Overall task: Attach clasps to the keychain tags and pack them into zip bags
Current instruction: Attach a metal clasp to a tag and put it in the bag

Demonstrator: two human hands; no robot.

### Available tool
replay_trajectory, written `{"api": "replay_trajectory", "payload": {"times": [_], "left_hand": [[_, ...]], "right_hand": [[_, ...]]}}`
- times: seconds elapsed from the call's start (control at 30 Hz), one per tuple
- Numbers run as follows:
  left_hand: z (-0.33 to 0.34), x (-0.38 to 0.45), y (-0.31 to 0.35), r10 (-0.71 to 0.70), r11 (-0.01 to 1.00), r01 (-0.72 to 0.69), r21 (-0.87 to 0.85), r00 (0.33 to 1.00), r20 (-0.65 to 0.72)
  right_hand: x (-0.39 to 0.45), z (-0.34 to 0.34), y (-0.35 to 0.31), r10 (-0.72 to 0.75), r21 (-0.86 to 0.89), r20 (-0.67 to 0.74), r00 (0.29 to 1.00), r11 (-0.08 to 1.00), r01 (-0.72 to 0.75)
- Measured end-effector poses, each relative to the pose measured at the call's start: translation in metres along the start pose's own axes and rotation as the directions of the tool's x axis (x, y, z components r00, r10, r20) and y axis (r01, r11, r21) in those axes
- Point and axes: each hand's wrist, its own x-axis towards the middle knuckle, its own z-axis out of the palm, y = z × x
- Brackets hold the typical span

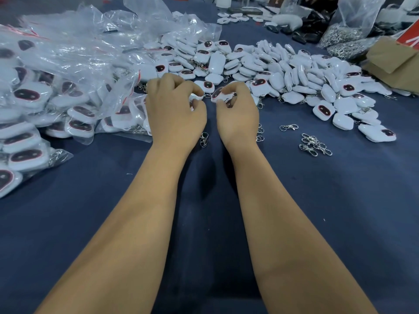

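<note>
Working mid-batch at a blue-covered desk (317, 200). Filled zip bags (34, 105) heaped along the left edge, each holding white tags with dark faces; judged from that heap, a good share already packed. Far more left to do: a loose pile of keychain tags (283, 71) spread across the far middle and toward the right edge, many with no clasp visible. Spare metal clasps (315, 145) lying in a small cluster on the bare cloth to the right of the forearms, one more (289, 127) just beyond them, and a few half-hidden beside the wrists.

Right hand (238, 114) curled round one tag (221, 95), thumb and fingertips pinching its white edge, dark face turned up and toward the left. Left hand (174, 112) also curled, fingertips pinching something small and pale just beside that tag; whether a clasp or a ring, impossible to tell. Held tag sitting between the two sets of fingertips, at the near foot of the loose pile. Step in hand judged as fitting a clasp; bagging of this piece not yet begun.
</note>
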Motion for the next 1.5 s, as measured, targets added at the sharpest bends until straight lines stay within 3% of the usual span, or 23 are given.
{"api": "replay_trajectory", "payload": {"times": [0.17, 0.4, 0.53, 0.8, 1.5], "left_hand": [[0.000, -0.002, 0.004, 0.022, 0.992, -0.018, -0.122, 0.999, 0.027], [-0.002, -0.001, 0.009, -0.054, 0.938, 0.101, -0.331, 0.988, 0.148], [-0.002, 0.000, 0.008, -0.120, 0.918, 0.179, -0.355, 0.976, 0.181], [-0.001, 0.000, 0.007, -0.207, 0.895, 0.265, -0.357, 0.959, 0.195], [0.003, 0.002, 0.005, -0.131, 0.972, 0.170, -0.161, 0.965, 0.227]], "right_hand": [[-0.002, -0.006, -0.008, 0.100, 0.413, -0.022, 0.995, 0.907, -0.082], [0.002, -0.007, -0.014, 0.182, 0.679, 0.183, 0.966, 0.687, -0.258], [0.001, -0.005, -0.013, 0.117, 0.617, 0.265, 0.957, 0.742, -0.262], [-0.002, -0.002, -0.011, 0.066, 0.548, 0.285, 0.956, 0.807, -0.219], [0.002, 0.001, -0.009, 0.068, 0.446, 0.321, 0.945, 0.869, -0.214]]}}
